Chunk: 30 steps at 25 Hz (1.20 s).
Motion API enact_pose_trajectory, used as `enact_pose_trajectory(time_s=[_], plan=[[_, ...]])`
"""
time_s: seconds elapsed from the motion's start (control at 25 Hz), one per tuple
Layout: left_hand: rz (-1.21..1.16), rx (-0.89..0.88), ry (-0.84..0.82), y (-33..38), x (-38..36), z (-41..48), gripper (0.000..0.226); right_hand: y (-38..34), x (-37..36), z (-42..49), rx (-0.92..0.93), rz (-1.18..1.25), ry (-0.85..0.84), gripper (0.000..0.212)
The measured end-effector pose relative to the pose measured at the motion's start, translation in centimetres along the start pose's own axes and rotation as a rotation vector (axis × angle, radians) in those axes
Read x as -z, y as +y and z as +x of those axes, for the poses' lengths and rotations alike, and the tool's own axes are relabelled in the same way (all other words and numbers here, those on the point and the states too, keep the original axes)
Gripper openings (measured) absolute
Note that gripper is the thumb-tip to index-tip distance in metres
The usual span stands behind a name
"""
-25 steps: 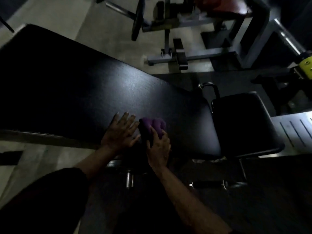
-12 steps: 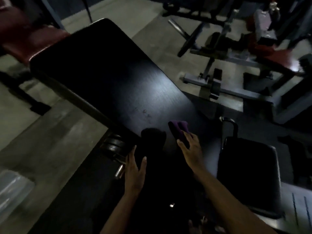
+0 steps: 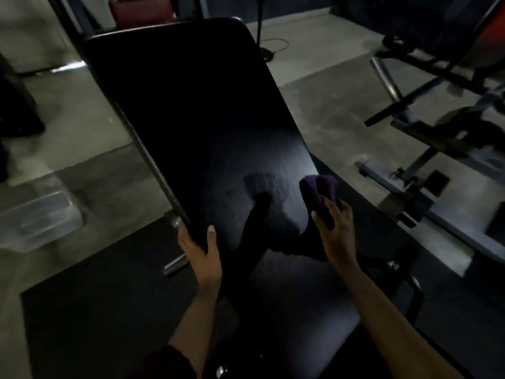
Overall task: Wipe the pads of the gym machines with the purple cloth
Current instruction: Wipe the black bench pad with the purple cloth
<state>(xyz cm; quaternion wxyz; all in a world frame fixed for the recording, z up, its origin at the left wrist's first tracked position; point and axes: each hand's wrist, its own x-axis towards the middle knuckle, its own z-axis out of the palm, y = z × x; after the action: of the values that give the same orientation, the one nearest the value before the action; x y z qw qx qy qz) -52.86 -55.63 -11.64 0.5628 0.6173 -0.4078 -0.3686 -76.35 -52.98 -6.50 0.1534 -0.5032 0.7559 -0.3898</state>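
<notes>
From where I stand, the person's left hand [image 3: 202,253] clamps the near left edge of the bench's long black back pad [image 3: 191,119], thumb on top and fingers curled under the rim. I'd say that is to steady the sloping pad against the push of the wipe. The right hand [image 3: 336,231] clutches the purple cloth [image 3: 319,187], bunched into a wad that gives the palm something firm to press with. The cloth sits at the pad's lower right edge, by the bright patch of glare. It looks to be against the vinyl, though I cannot be sure it touches.

Below the hands lies the seat pad [image 3: 300,302], which I'd guess comes next.

The room is dim. The upper part of the back pad is nearly pure black, so any dirt or damp streaks there are impossible to judge. The left fingers vanish beneath the edge, and the bench frame is mostly hidden. A dark red pad [image 3: 142,9] is cut off at the top, the machine on the right [image 3: 437,132] is blurred, and a clear tub [image 3: 38,217] on the floor is smeared.
</notes>
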Motion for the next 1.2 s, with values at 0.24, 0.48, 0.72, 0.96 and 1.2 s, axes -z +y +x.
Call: enact_pose_trajectory(time_s=[0.24, 0.48, 0.72, 0.96, 1.2], plan=[[0.022, -0.16, 0.159, -1.3, -2.0, 2.2, 0.075, 2.8, -4.7, 10.2, 0.135, -0.08, -0.024, 0.057], [-0.002, -0.251, 0.125, -2.2, -2.0, 2.5, 0.066, 2.4, -9.0, 11.4, 0.126, -0.173, 0.122, 0.068], [-0.037, -0.273, 0.127, -2.3, -2.0, 2.3, 0.061, -3.1, -12.4, 6.3, 0.242, -0.174, 0.083, 0.057], [-0.08, -0.214, 0.061, -1.3, -1.5, 2.4, 0.084, -6.4, -14.6, -1.5, 0.666, -0.265, -0.143, 0.057], [-0.325, 0.098, 0.002, 1.1, 1.4, 5.0, 0.099, -11.1, -16.7, -0.4, 0.92, -0.374, -0.108, 0.052]])
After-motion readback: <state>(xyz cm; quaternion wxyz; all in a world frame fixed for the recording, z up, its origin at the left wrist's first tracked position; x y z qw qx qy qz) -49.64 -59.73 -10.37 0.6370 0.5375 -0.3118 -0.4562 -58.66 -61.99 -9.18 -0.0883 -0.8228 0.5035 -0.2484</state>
